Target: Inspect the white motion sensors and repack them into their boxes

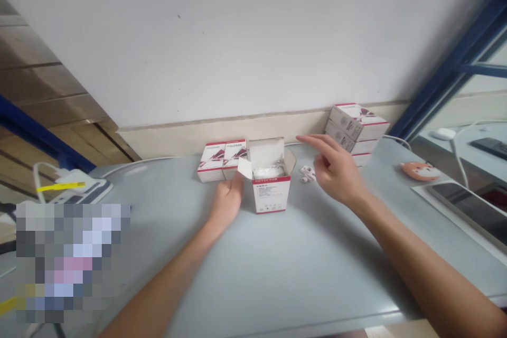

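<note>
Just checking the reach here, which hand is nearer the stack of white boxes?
Right. The right hand is just in front of the stack of white boxes. The left hand is much farther left of the stack, on the far side of the open carton.

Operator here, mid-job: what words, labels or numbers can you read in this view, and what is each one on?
"DETECTOR": on the red band along the top of the front of the open white carton.
Small print lower on that carton's front: too small to read.
White-and-red boxes left of the carton: printing too blurred to read.
Stacked white-and-red boxes at the wall: printing too blurred to read.
</note>
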